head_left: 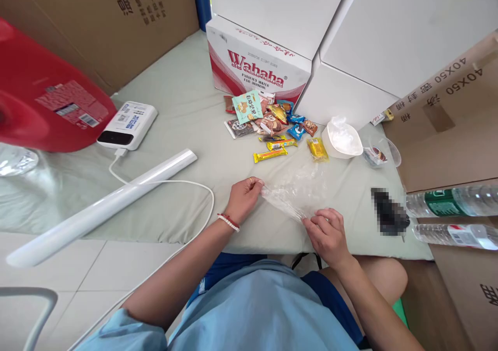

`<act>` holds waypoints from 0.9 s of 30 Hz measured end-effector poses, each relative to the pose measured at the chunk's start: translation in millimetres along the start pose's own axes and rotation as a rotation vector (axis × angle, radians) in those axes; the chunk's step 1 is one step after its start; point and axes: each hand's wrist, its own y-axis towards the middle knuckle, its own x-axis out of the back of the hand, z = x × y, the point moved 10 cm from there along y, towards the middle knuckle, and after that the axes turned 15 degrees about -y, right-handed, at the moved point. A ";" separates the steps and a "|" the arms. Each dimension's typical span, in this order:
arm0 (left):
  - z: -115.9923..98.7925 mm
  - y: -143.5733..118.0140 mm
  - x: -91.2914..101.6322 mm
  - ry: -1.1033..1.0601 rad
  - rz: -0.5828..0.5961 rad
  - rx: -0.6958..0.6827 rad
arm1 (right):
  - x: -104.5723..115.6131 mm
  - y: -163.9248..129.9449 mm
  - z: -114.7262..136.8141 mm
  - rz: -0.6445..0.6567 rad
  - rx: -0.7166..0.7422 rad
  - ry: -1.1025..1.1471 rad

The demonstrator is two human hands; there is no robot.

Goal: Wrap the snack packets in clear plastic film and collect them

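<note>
A clear plastic bag (298, 190) lies crumpled on the pale green cloth (187, 112) near the front edge. My left hand (244, 198) pinches its left end, and my right hand (327, 232) pinches its near right end, so the film is stretched between them. A heap of small wrapped snacks (268, 122) lies beyond the bag, with two yellow bars (270, 154) and a yellow packet (318, 148) nearest to it.
A Wahaha carton (257, 63) and white boxes stand behind the snacks. A white bowl (342, 139) and a small clear cup (379, 153) sit at the right. A power bank (127, 125) with cable, a white tube (101, 211), a red container (42, 96), water bottles (451, 201).
</note>
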 end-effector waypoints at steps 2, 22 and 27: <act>2.6 3.3 0.0 -0.021 0.005 0.031 | -1.8 -20.6 1.9 -0.027 -0.062 0.006; -43.7 0.1 -50.4 0.597 0.356 -0.380 | -2.4 -2.7 -6.7 0.189 -0.407 0.419; -28.7 4.3 -51.0 0.662 0.369 -0.314 | -61.3 21.1 10.1 0.597 -0.520 0.388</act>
